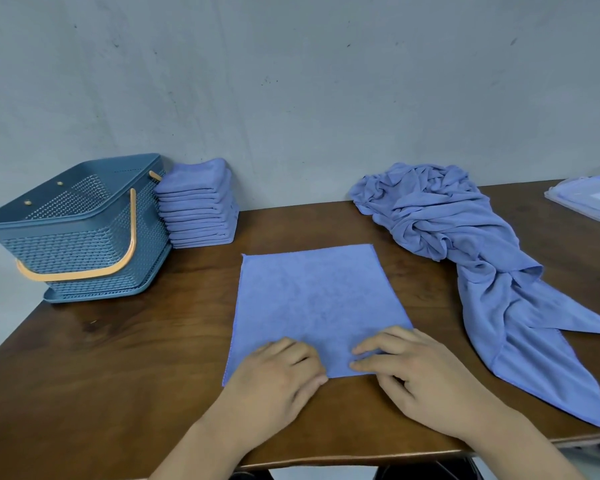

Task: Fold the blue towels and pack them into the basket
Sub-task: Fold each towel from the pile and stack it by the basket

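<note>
A square blue towel (319,306) of soft cloth lies spread flat in the middle of the dark brown wooden table (118,358). Both hands are at its near edge. The right hand (416,372) pinches the hem between thumb and forefinger, with a small wrinkle of cloth raised between them. The left hand (278,372) covers the near left corner with bent fingers, and I cannot tell whether it grips the cloth. At the far left stands the blue perforated plastic basket (77,230) with its orange handle lowered. A tall stack of folded blue towels (198,202) stands just beside it against the grey wall. A crumpled heap of unfolded blue towels (465,244) sprawls down the right side of the table.
</note>
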`<state>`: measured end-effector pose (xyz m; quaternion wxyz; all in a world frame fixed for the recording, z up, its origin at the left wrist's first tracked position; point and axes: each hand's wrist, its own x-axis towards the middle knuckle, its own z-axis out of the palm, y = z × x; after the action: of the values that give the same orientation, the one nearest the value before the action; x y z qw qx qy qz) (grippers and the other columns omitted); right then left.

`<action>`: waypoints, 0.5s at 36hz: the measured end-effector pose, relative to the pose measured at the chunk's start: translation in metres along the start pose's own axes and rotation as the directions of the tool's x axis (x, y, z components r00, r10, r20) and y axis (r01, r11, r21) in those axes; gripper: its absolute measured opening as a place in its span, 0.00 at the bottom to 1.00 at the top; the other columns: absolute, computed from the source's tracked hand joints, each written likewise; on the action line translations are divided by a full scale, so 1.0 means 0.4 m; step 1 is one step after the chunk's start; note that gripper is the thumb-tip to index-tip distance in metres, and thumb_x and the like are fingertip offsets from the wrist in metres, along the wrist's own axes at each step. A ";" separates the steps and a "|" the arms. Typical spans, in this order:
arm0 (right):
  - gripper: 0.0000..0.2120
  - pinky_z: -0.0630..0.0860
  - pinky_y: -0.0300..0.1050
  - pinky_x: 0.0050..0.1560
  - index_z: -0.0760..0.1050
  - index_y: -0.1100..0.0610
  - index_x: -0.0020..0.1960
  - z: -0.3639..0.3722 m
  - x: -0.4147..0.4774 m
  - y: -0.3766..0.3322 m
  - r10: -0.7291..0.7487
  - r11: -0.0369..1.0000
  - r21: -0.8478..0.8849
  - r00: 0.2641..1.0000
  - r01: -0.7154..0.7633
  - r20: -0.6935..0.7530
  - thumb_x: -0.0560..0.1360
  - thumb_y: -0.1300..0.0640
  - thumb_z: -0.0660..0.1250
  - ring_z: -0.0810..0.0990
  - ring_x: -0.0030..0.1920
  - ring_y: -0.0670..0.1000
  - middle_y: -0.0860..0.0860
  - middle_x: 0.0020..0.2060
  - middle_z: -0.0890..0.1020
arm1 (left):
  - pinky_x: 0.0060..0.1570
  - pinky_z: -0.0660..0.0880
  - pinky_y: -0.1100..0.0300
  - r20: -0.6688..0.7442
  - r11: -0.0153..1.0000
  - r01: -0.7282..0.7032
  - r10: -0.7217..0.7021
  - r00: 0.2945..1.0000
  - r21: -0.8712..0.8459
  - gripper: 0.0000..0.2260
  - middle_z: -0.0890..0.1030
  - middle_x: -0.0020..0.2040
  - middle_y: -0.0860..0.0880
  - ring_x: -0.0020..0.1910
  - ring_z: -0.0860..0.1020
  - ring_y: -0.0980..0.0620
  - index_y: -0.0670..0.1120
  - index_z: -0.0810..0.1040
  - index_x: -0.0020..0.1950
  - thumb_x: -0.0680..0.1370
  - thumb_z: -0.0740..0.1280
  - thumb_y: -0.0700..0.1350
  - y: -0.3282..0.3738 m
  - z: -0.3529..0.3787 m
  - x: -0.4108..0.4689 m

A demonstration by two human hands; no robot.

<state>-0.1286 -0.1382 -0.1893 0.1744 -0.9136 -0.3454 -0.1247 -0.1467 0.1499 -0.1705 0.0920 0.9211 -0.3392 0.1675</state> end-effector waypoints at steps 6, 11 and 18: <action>0.15 0.74 0.37 0.59 0.79 0.37 0.64 0.002 0.013 -0.011 0.051 0.999 -0.008 0.997 -0.052 -0.064 0.82 0.35 0.65 0.75 0.62 0.36 0.31 0.62 0.76 | 0.47 0.79 0.57 -0.040 0.994 0.104 -0.105 0.994 -0.009 0.11 0.79 0.49 0.57 0.46 0.79 0.54 0.52 0.80 0.52 0.88 0.60 0.52 0.012 0.004 0.007; 0.09 0.78 0.39 0.49 0.83 0.41 0.56 0.001 0.014 -0.018 0.082 0.993 -0.073 0.986 -0.093 -0.142 0.80 0.46 0.65 0.79 0.55 0.39 0.34 0.55 0.80 | 0.45 0.77 0.56 -0.054 0.995 0.096 -0.095 0.994 0.007 0.11 0.76 0.46 0.58 0.45 0.75 0.55 0.53 0.77 0.50 0.87 0.61 0.55 0.016 0.017 0.011; 0.08 0.77 0.39 0.51 0.81 0.40 0.57 -0.004 0.011 -0.014 0.092 0.994 -0.050 0.989 -0.098 -0.114 0.83 0.44 0.64 0.78 0.56 0.38 0.33 0.57 0.78 | 0.44 0.77 0.57 -0.129 0.985 0.148 -0.136 0.982 0.085 0.13 0.78 0.49 0.57 0.47 0.78 0.53 0.55 0.81 0.54 0.81 0.66 0.62 0.058 0.065 0.084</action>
<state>-0.1295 -0.1323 -0.1849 0.1736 -0.9251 -0.2876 -0.1768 -0.1315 0.1050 -0.1807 0.0809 0.9342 -0.2578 0.2328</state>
